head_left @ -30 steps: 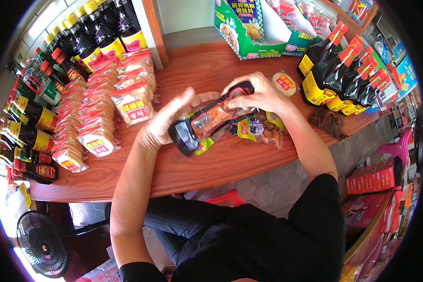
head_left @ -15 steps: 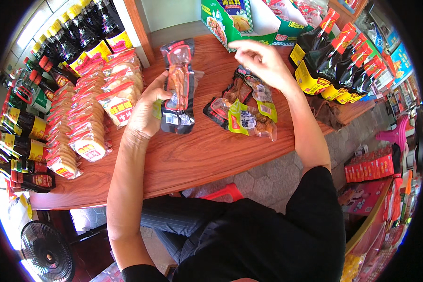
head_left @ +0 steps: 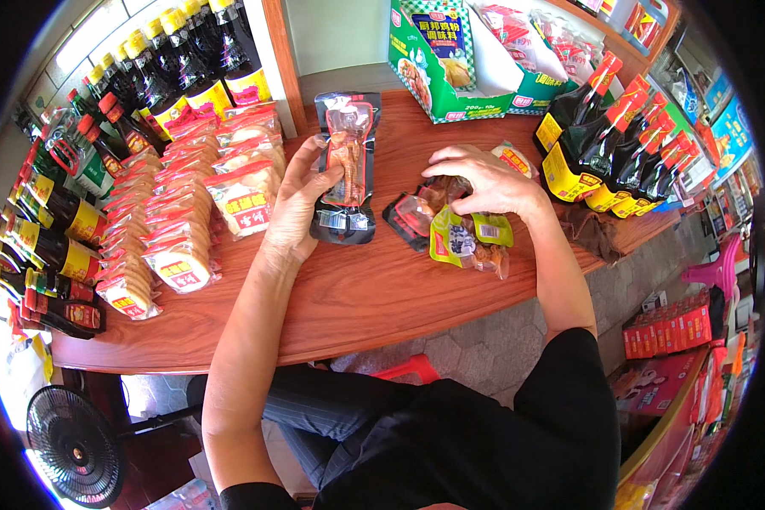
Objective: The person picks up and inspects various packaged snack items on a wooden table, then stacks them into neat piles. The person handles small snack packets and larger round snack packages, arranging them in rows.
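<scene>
Black packet held by left grip; right grip arched over packet pile, closure unclear; pile could be scattered by snagged edges.

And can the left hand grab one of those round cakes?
Probably not easily: the left hand holds a black packet, though the round cakes are close by and nothing seems between.

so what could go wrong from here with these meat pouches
The left hand grips a black-edged meat pouch near the stacked cracker packets; a leftward swing might topple some.
Under the right hand, pouches overlap, so lifting one could drag the green-edged pouch along.
The dark sauce bottles stand just beyond that hand; a wide sweep might bump them.
</scene>
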The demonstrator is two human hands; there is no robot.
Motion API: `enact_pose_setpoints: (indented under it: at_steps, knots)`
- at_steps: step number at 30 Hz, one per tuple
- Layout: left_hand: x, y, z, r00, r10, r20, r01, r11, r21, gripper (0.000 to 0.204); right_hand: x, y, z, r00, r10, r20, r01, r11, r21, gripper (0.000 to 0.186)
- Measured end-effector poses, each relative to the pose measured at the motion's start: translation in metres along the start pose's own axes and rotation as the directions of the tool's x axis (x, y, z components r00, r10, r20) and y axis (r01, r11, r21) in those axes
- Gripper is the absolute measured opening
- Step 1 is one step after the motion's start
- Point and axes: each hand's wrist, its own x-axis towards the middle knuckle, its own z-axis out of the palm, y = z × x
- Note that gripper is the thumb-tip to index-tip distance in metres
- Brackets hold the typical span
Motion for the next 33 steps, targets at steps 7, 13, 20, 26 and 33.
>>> enact_pose_setpoints:
  at_steps: [7,13,20,26,33]
  knots:
    - [0.005,-0.012,-0.001,0.984,0.173,-0.048,-0.151,0.943,0.295,0.071,0.011,-0.001,0.009,0.985,0.048,-0.168,-0.039,0.997,0.061,0.029]
    - [0.008,-0.021,-0.017,0.972,0.202,-0.121,-0.14,0.91,0.391,0.067,0.009,-0.002,-0.019,0.905,-0.032,-0.425,0.07,0.995,0.075,0.029]
    - [-0.001,-0.011,-0.005,0.976,-0.181,0.117,0.154,0.966,0.209,0.067,0.023,-0.046,-0.003,0.721,-0.382,-0.579,0.333,0.923,-0.194,0.031]
    - [-0.008,-0.006,0.006,0.857,-0.399,0.326,0.348,0.915,0.205,0.067,0.023,-0.068,0.016,0.653,-0.472,-0.592,0.322,0.881,-0.346,0.02]
    - [-0.019,0.005,0.018,0.837,-0.423,0.347,0.429,0.901,0.066,0.079,0.02,-0.069,0.024,0.795,-0.425,-0.434,0.119,0.809,-0.576,0.042]
